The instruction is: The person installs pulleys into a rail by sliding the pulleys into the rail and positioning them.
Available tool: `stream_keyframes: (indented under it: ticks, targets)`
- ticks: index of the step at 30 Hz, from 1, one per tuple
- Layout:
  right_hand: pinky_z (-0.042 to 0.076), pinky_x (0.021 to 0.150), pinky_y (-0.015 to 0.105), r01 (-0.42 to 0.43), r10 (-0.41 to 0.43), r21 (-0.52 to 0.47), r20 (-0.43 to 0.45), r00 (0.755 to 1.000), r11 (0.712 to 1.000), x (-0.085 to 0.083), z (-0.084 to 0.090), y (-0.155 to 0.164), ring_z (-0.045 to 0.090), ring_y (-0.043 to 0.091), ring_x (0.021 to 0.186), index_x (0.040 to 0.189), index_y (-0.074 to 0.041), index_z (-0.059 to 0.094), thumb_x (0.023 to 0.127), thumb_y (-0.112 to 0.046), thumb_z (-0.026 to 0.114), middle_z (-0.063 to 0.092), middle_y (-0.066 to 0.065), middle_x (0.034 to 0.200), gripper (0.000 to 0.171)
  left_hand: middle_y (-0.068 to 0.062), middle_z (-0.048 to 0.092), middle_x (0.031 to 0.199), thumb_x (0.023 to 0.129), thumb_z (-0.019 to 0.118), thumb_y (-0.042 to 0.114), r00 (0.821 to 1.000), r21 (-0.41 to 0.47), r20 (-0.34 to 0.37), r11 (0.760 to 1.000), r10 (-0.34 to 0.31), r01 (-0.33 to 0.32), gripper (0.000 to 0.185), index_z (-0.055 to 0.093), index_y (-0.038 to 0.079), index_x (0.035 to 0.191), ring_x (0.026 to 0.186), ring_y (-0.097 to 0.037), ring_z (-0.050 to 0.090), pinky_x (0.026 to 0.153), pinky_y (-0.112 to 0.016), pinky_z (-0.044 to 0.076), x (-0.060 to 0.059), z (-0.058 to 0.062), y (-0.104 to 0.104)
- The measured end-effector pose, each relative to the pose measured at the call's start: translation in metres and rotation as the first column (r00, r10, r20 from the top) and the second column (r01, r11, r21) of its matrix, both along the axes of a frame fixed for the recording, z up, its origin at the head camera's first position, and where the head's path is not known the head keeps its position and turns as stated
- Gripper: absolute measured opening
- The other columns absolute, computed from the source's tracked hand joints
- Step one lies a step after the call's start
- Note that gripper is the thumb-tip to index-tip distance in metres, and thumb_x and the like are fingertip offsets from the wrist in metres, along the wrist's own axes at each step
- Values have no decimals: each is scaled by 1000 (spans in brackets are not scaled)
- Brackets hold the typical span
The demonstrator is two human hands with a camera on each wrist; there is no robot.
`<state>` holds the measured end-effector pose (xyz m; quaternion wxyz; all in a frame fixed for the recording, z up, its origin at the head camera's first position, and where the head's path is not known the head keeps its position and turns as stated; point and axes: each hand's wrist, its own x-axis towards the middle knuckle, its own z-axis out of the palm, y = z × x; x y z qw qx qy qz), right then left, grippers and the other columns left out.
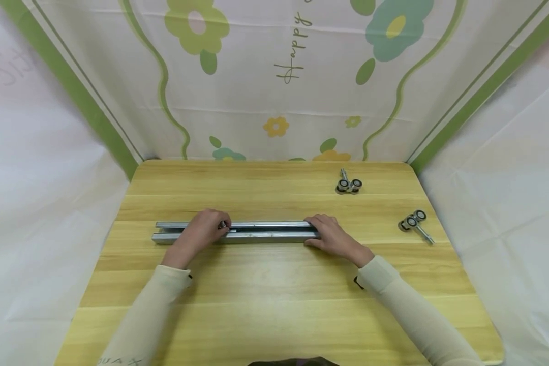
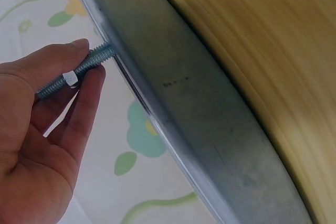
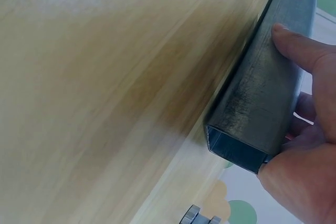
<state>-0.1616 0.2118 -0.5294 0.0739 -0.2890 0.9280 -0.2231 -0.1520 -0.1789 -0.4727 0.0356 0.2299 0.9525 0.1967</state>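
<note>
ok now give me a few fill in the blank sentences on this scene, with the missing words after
The fingers pinching the threaded rod belong to the ____ hand.
The right hand holds the metal rail near its ____ end.
The roller assemblies lying on the table number ____.
The readable word on the back cloth is ____.

Missing words: left; right; two; Happy

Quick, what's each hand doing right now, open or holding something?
Left hand: closed, pinching a threaded bolt.
Right hand: closed, gripping the slotted metal rail near one end.
</note>
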Motion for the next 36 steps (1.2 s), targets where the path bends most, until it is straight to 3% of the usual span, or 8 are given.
stream_keyframes:
  ticks: [15, 24, 36]
  targets:
    - [43, 105, 55, -1, 1, -18, 10, 1000, 1000, 2, -1, 0, 59, 32, 122, 145, 1, 58, 93, -30, 84, 65, 17, 134, 65, -8, 79, 92, 90, 83, 1, 998, -7, -14, 998, 59, -59, 7, 79, 6, 93, 80, -22, 70, 73, -43, 60, 7, -2, -39]
    - [44, 104, 54, -1, 1, -9, -10, 1000, 1000, 1, -1, -1, 60, 32, 122, 144, 1, 59, 93, -29, 84, 65, 17, 134, 65, -9, 78, 89, 87, 83, -3, 994, 11, -66, 997, 83, -83, 10, 78, 5, 89, 79, -25, 72, 73, -46, 60, 10, -3, -62]
    - [43, 104, 56, -8, 7, -10, -27, 1000, 1000, 3, 0, 0, 60, 33, 120, 144, 2, 58, 93, -28, 85, 65, 17, 133, 65, -11, 78, 89, 87, 81, -4, 989, 21, -68, 992, 129, -128, 9, 79, 4, 90, 79, -26, 72, 74, -48, 60, 13, -5, -82]
